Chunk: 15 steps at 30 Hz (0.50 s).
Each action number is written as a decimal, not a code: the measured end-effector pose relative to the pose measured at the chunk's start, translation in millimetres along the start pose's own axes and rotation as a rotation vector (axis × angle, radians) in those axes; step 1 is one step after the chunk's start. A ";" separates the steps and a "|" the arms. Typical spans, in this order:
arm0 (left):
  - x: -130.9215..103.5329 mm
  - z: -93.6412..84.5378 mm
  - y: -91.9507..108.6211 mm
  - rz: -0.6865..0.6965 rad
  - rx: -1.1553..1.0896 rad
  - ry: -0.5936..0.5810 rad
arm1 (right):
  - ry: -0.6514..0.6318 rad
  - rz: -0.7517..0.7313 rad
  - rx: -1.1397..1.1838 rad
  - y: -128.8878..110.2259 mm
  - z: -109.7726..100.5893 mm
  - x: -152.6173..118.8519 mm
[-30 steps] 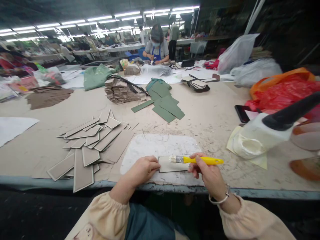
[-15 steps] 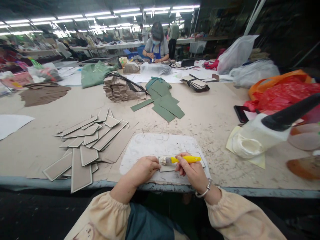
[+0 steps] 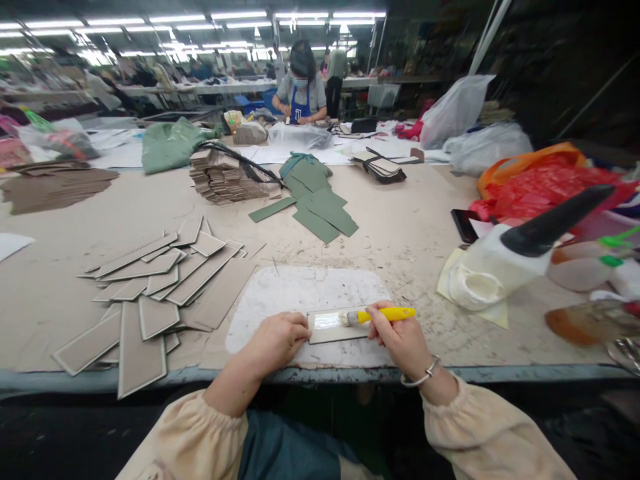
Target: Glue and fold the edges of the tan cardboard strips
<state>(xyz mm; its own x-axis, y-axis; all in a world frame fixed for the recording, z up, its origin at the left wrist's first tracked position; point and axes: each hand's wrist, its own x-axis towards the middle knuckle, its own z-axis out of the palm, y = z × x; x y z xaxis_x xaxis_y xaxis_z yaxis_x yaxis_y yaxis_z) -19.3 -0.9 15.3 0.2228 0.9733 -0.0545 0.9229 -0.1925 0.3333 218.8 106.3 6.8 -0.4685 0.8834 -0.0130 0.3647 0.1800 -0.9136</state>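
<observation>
A flat beige rectangular piece point(image 3: 330, 333) lies on a worn white board point(image 3: 280, 289) near the table's front edge. My left hand point(image 3: 281, 339) has its fingers pressed together on the piece's left end. In my right hand point(image 3: 397, 337) is a yellow-handled brush point(image 3: 385, 315), closed in the fingers, its bristles touching the piece's surface. Wet, shiny white liquid covers the part of the piece left of the bristles. Left of the board lies a loose pile of dark-edged beige pieces point(image 3: 145, 340).
A white jug point(image 3: 505, 267) with a black handle rests on yellow paper at right, beside a phone point(image 3: 465, 225), bottles and a red bag point(image 3: 545, 187). Green pieces point(image 3: 320, 210) and a stacked bundle point(image 3: 225, 177) lie farther back. A person sits across the table.
The brush has moved right along the piece, leaving a shiny white streak. My left hand stays at the left end. The whole view has shifted slightly.
</observation>
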 end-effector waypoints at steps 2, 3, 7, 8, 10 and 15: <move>0.2 -0.7 0.2 0.001 0.001 -0.004 | 0.047 -0.013 -0.055 3.8 -9.4 0.0; 0.3 -0.9 0.1 0.003 -0.001 -0.005 | 0.068 -0.020 -0.082 5.7 -14.0 0.0; 1.3 -1.8 0.0 0.010 -0.019 0.001 | 0.131 -0.033 -0.209 11.7 -31.6 0.2; 1.5 -2.2 0.2 0.013 -0.024 0.005 | 0.146 -0.029 -0.236 12.6 -35.5 0.3; 1.8 -2.8 0.5 0.013 -0.028 0.010 | 0.173 -0.024 -0.276 13.8 -42.7 0.7; 1.4 -1.4 -0.3 0.012 -0.048 0.025 | 0.249 -0.041 -0.369 15.6 -56.8 0.7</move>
<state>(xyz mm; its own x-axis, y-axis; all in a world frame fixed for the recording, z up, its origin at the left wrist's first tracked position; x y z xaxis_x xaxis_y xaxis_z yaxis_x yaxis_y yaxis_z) -19.7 0.7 16.5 0.2251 0.9739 -0.0274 0.9040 -0.1983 0.3787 269.9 134.3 15.6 -0.2972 0.9414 0.1592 0.6337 0.3193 -0.7046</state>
